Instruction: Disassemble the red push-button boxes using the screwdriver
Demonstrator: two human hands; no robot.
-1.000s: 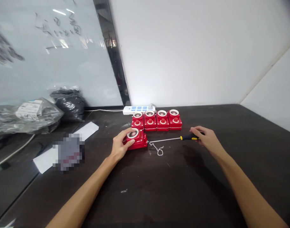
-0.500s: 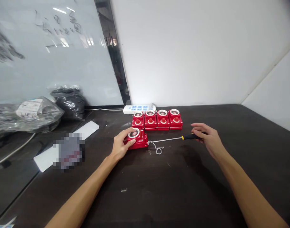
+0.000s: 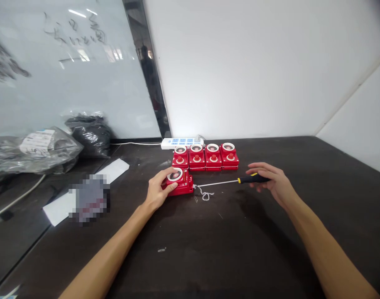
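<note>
My left hand (image 3: 158, 189) is wrapped round a red button box (image 3: 181, 185) that stands on the dark table (image 3: 208, 249), its fingers at the box's left side and top. My right hand (image 3: 272, 181) holds the black and yellow handle of a long screwdriver (image 3: 230, 181). The screwdriver's shaft lies level and its tip meets the right side of the red box. A thin pale string (image 3: 204, 194) curls on the table just below the tip.
A row of several more red button boxes (image 3: 205, 157) stands behind the held one, with a white power strip (image 3: 180, 142) at the wall. Plastic bags (image 3: 37, 151) lie at the far left, white paper (image 3: 111, 172) and a blurred object (image 3: 89, 198) left of my hand.
My right hand's fingers have shifted on the screwdriver handle, as if turning it. The string has moved slightly left. My left hand has stayed on the box.
</note>
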